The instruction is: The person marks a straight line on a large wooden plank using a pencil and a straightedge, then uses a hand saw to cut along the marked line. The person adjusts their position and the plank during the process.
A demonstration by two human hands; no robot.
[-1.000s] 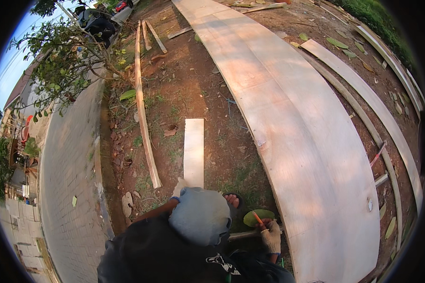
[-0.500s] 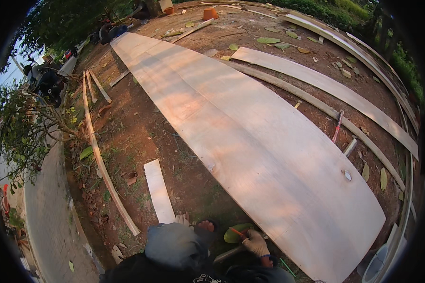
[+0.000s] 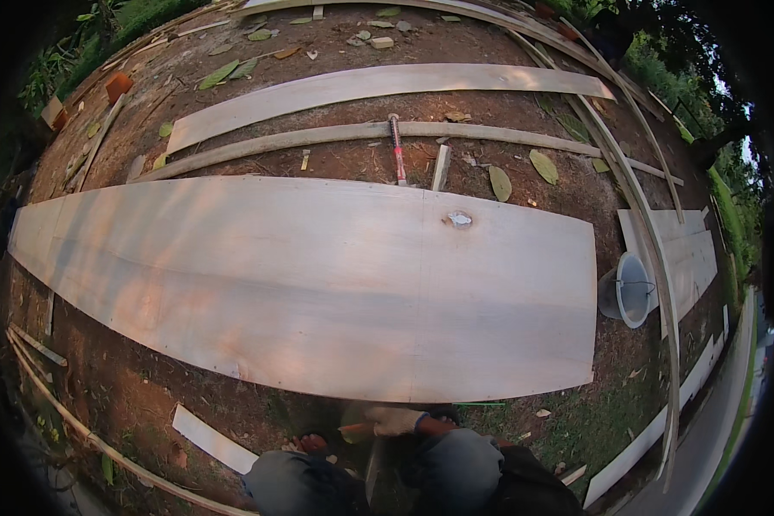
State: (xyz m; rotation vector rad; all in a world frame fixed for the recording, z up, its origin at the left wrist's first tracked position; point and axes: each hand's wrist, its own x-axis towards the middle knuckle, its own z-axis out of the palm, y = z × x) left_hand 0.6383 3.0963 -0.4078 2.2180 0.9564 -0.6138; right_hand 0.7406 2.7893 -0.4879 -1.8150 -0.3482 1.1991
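the right hand, in a pale knitted glove, is closed around a slim orange stick, which points to the person's left; blur hides its exact tip. the left hand cannot be made out clearly beside the left knee, so how it is held cannot be told. a bare foot shows between that knee and the orange stick.

the right hand is right at the near edge of a large pale wooden panel, with the orange stick just beside that edge; whether the glove touches the wood cannot be told. a short pale board lies to the left, one end at the left knee. the panel is flat, tapers toward the left, and has a whitish patch near its far edge.

beyond it on the reddish soil are a red-and-black handled tool, a long pole and a narrow plank. a grey bucket is tipped toward the camera on the right, near long strips of wood. leaves are scattered about, and greenery rims the outdoor plot.
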